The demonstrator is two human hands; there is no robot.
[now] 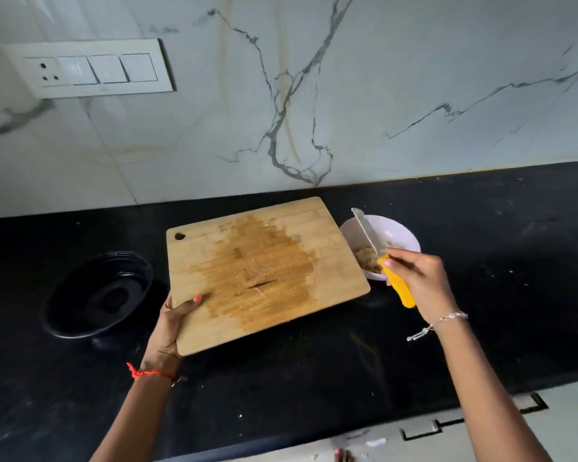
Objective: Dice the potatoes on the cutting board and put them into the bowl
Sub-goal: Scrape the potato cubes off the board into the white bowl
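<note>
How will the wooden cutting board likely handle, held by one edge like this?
Probably stiff: the cutting board looks flat though only the left hand holds its edge. The darker, damp-looking patch may be slippery. Solid wood gripped off-centre could feel heavy and want to tip down.

home kitchen | black countertop (314,378) | marble backsplash (381,95) | switch panel (90,68)

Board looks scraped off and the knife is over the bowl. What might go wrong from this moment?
1. The left hand grips the rectangular wooden cutting board by one edge only. It may slip, and its far corner is close to the round white bowl, so it might knock it.
2. The right hand holds the yellow-handled knife with its blade over the bowl. A careless sweep might flick diced potato pieces onto the black countertop.
</note>
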